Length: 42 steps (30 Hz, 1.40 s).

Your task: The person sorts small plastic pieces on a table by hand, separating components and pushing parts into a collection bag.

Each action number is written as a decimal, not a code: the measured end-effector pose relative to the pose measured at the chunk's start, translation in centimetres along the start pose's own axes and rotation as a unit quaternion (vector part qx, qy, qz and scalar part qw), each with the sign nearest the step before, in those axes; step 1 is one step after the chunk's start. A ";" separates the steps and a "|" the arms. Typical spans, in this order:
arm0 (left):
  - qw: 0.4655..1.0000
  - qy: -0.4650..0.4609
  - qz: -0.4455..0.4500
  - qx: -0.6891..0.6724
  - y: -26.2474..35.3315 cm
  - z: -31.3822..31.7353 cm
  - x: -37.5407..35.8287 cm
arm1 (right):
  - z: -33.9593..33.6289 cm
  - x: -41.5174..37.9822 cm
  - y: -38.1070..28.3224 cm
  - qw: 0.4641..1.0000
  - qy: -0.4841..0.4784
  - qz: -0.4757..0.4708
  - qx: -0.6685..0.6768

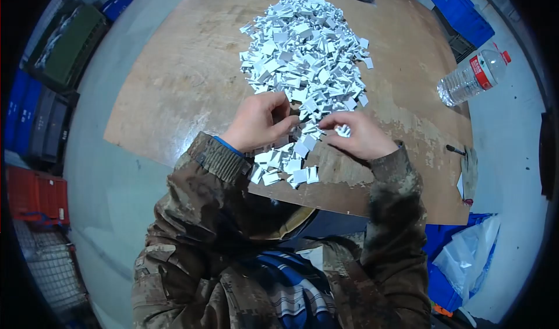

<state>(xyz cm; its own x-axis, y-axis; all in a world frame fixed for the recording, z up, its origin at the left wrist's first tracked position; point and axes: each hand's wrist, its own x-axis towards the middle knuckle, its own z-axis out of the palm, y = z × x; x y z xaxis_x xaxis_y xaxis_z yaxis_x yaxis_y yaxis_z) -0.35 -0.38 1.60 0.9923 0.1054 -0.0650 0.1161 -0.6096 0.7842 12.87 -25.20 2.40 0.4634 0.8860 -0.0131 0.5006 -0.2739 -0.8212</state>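
A large heap of small white plastic pieces (305, 52) lies on a brown wooden board (180, 78). My left hand (259, 122) rests at the near end of the heap, fingers curled, pinching a small dark-and-white piece at its fingertips. Just right of it, my right hand (361, 135) is closed on a small white piece (343, 131). The fingertips of both hands nearly meet above scattered white pieces (288, 163) near the board's front edge.
A clear plastic water bottle (473, 75) lies on the floor at right. Blue crates (460, 9) stand at back right, dark and blue crates (52, 96) at left, a red crate (35, 195) lower left. A plastic bag (469, 253) sits on a blue crate near right.
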 end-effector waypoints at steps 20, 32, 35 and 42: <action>0.976 0.083 0.176 -0.093 -0.9 1.0 0.4 | 2.7 1.9 0.4 0.990 0.134 -0.031 -0.013; 0.969 0.090 0.230 -0.028 -0.5 1.3 0.7 | 1.4 2.2 -1.5 0.934 0.013 0.134 0.332; 0.974 0.084 0.210 -0.018 -1.0 1.4 0.8 | 2.1 2.5 -1.1 0.927 0.024 0.127 0.353; 0.970 0.081 0.221 -0.058 -0.3 1.3 0.5 | 4.9 4.1 0.7 0.961 0.130 -0.152 0.193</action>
<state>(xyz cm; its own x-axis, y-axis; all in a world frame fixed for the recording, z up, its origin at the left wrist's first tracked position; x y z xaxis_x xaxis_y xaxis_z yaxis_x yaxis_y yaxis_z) 0.20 -1.19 0.57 0.9233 -0.0179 0.3837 -0.3336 -0.5325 0.7779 11.51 -19.93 -0.99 0.5298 0.7666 0.3629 0.3572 0.1863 -0.9152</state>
